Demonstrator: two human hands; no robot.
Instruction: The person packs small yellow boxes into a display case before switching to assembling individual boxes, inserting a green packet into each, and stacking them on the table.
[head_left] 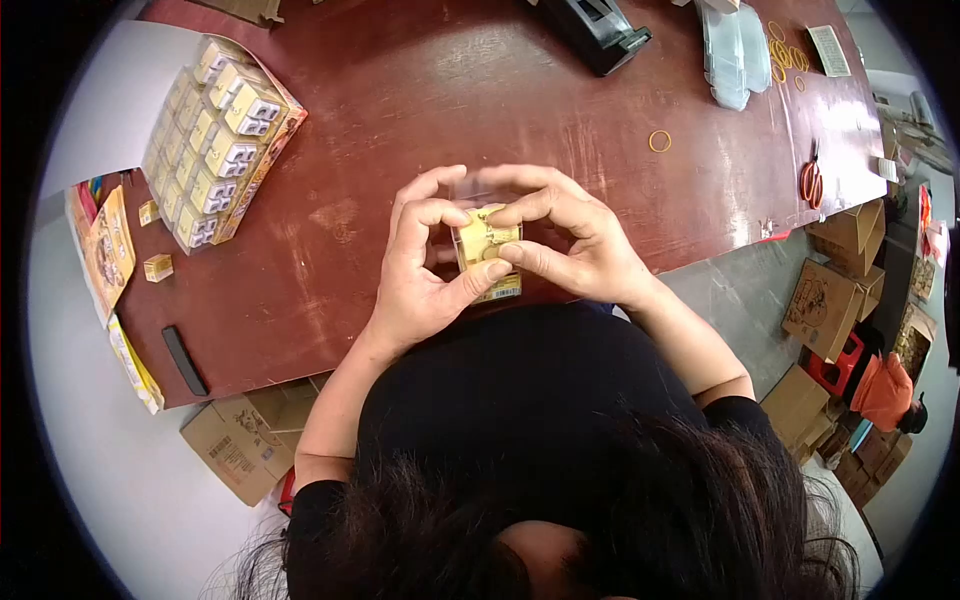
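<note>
The left hand [412, 268] and the right hand [590, 238] hold one yellow box [480, 232] between them, over the near edge of the red-brown table [420, 120], directly in front of the torso. The grip of each hand is narrow: both thumbs press the near face of the box, and the fingers curl around its sides and top. The upper fingers are blurred. A barcode is visible at the lower end of the box.

To the left, a display tray [284, 137] contains rows of small packages [205, 125]. A small loose box [158, 267] is located beside the tray, and a black bar [184, 360] lies near the table's left corner. At the far side is a black tape dispenser [598, 38]. To the right are a clear plastic case [735, 55], a single rubber band [660, 133] and scissors [813, 187].
</note>
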